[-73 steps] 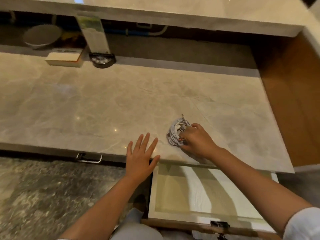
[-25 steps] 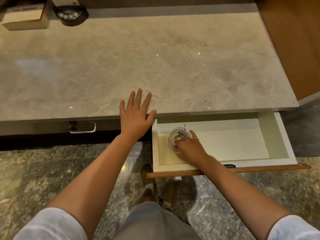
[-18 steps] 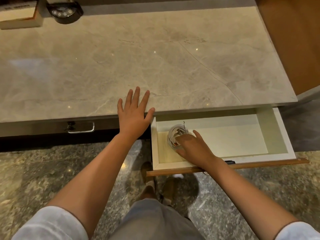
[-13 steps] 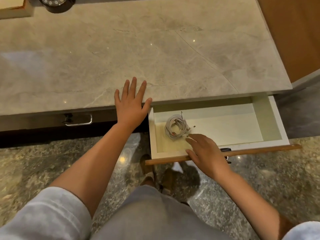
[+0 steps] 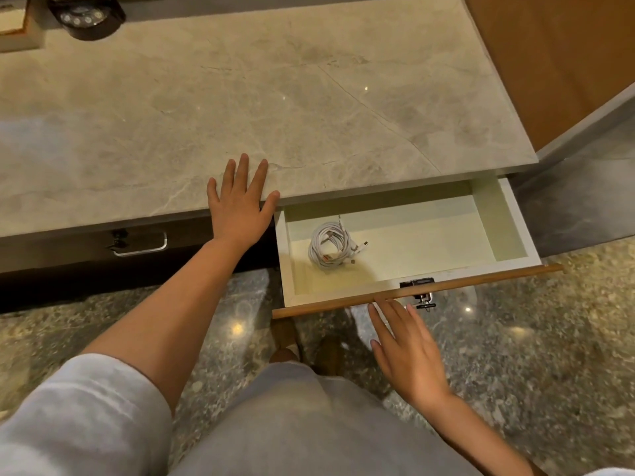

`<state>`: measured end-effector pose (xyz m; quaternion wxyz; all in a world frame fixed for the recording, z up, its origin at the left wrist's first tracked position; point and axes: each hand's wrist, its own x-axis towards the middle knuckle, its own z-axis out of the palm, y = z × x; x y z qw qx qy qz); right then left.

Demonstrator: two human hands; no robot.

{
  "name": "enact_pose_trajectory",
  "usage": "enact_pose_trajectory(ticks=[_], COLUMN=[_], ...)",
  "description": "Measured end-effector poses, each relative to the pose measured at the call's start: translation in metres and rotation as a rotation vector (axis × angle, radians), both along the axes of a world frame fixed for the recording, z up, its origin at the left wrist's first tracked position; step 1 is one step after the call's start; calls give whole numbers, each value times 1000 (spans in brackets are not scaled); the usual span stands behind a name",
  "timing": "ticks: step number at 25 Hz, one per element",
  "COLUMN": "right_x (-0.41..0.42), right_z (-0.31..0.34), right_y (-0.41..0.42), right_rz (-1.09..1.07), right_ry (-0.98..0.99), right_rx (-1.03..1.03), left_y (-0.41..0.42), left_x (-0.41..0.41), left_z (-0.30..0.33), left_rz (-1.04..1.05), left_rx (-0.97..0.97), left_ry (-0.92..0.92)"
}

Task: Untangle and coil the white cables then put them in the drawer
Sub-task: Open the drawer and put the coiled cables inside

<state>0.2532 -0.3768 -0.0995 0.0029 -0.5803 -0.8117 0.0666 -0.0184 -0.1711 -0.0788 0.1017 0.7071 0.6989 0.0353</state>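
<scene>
The coiled white cables [image 5: 329, 246] lie in the left part of the open drawer [image 5: 515, 223], a white box with a wooden front edge [image 5: 481, 281]. Their plug ends stick out to the right of the coil. My right hand [image 5: 409, 352] is outside the drawer, just below its wooden front, fingers spread and holding nothing; its fingertips are near the metal lock [image 5: 420, 293]. My left hand [image 5: 240, 201] rests flat with fingers apart on the front edge of the marble countertop [image 5: 275, 97], just left of the drawer.
A second drawer with a metal handle [image 5: 141, 242] is shut to the left. A black round device [image 5: 86, 17] and a box [image 5: 15, 25] stand at the counter's far left. A wooden panel [image 5: 567, 56] rises on the right. My legs and shoes stand on stone floor below.
My right hand carried the coil from the countertop into the drawer, let go of it, and pulled back out to below the drawer front. My left hand stayed flat on the counter edge.
</scene>
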Motion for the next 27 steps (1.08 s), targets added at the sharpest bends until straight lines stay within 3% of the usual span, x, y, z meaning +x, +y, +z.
enact_pose_trajectory(ticks=[5,16,27], right_x=[-6,-30,-62], right_z=[-2,-22,-32], right_y=[4,82,151], right_rz=[-112,-195,-364], right_ry=[-39,-83,76], right_rx=[-137,-44,-89], left_y=[1,2,0], left_x=[0,2,4], left_z=[0,5,2], left_rz=[-3,28,34], left_rx=[-6,-94,-74], left_ry=[10,-37,-34])
